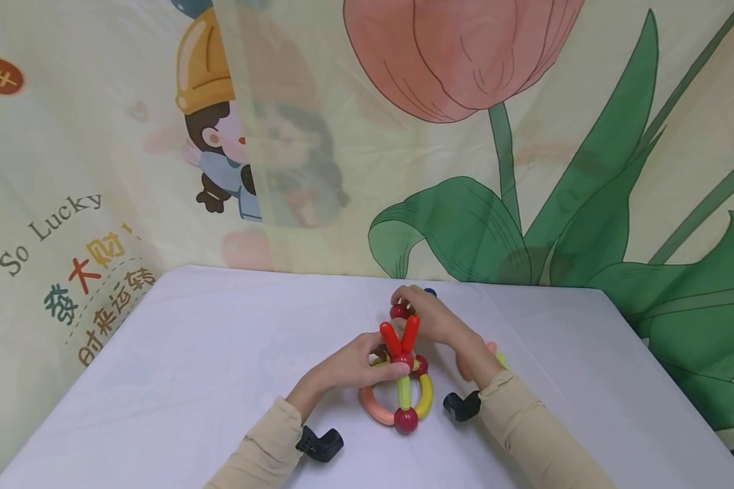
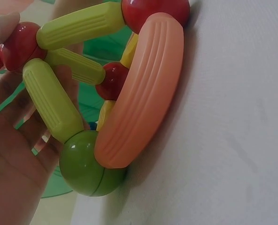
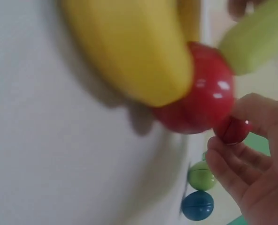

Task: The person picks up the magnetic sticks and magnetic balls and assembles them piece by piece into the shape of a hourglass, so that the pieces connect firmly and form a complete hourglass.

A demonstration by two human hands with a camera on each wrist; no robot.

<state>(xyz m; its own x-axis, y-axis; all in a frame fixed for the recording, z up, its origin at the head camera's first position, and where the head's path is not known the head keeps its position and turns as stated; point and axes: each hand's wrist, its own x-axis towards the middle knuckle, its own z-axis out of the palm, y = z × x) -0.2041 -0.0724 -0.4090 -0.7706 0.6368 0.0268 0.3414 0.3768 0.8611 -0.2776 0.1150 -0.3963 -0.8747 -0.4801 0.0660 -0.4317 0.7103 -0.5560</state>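
Note:
A magnetic rod-and-ball structure (image 1: 405,392) stands on the white table. Curved yellow rods (image 3: 129,51) and an orange rod (image 2: 146,89) form its ring base, joined by red balls and a green ball (image 2: 89,161). Straight lime rods (image 2: 52,101) slope up to a red top ball (image 2: 21,47), and two bright red rods (image 1: 408,334) stick up from that ball in a V. My left hand (image 1: 361,363) grips the top ball between thumb and fingers. Just behind the structure, my right hand (image 1: 433,318) pinches a separate red ball (image 3: 231,130) with thumb and fingertips.
A lime ball (image 3: 201,176) and a blue ball (image 3: 198,205) sit beyond my right hand, near the table's back edge. Lime and orange pieces (image 1: 500,358) lie partly hidden behind my right forearm. A printed curtain (image 1: 306,244) hangs behind the table (image 1: 159,380).

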